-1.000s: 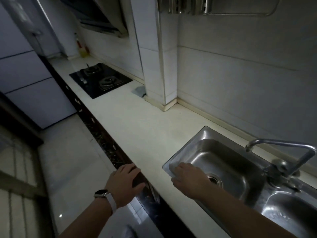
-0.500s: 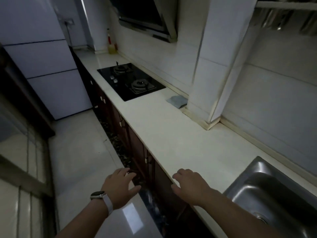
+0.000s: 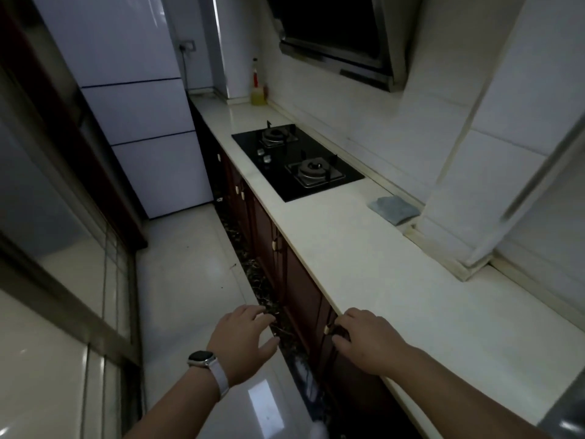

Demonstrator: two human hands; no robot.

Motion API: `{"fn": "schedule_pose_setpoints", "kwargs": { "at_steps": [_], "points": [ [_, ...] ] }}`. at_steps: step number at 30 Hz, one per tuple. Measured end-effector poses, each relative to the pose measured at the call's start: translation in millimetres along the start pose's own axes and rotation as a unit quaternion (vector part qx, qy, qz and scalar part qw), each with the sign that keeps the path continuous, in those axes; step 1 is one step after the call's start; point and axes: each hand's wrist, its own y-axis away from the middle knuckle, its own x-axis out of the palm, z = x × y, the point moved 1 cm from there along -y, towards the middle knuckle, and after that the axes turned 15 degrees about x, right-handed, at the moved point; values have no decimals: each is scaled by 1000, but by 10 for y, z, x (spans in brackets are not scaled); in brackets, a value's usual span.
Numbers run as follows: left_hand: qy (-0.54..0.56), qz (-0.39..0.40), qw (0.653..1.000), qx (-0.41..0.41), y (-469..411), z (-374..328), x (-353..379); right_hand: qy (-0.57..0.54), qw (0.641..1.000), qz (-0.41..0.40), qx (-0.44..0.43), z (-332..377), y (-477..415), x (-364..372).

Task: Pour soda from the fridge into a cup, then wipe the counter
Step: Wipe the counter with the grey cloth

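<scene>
Both hands are held out low in front of the person, palms down. The left hand (image 3: 243, 343), with a smartwatch (image 3: 199, 359) on a pale strap at the wrist, hangs over the glossy floor (image 3: 190, 280). Its grip is apart, the fingers spread and relaxed, holding nothing. The right hand (image 3: 364, 340) is at the front edge of the pale bench (image 3: 380, 264), just above the dark wooden cabinet doors (image 3: 297, 296). Its grip is also loose and holds nothing, the fingers bent slightly downward. The dim light leaves it unclear whether the fingertips touch the bench edge.

The fridge (image 3: 139, 122) stands at the far end of the narrow aisle on the left, white, with three stacked doors all closed, well apart from both hands. The bench runs from the near right corner away towards it. A black two-burner gas hob (image 3: 297, 160) is set into the bench about halfway along. Between the hob and a tiled pillar (image 3: 493, 153) lies a folded grey-blue cloth (image 3: 394, 209), flat on the bench and close against the pillar's foot. In the far corner of the bench stands an upright bottle (image 3: 257, 87) with yellow liquid and a red neck. A range hood (image 3: 342, 36) hangs on the wall above the hob.
</scene>
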Motion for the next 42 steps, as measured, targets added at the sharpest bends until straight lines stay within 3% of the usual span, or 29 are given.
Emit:
{"fn": "schedule_pose_setpoints", "kwargs": {
  "at_steps": [5, 14, 22, 29, 42],
  "points": [
    [-16, -6, 1000, 17, -364, 360, -105, -20, 999, 24, -7, 185, -551, 95],
    [-73, 65, 993, 62, -1865, 1085, -318, -85, 995, 40, 12, 140, -1972, -162],
    [-95, 31, 979, 179, -3302, 1170, -658, -119, 986, 2, 113, -397, -2833, -818],
    [-117, -3, 951, 286, -4204, 1384, -614, -131, 968, 16, 213, -602, -3209, -853],
    [-92, 115, 881, 450, -5933, 2103, -254, -180, 888, 13, 424, -495, -4124, -933]
  ]
}}
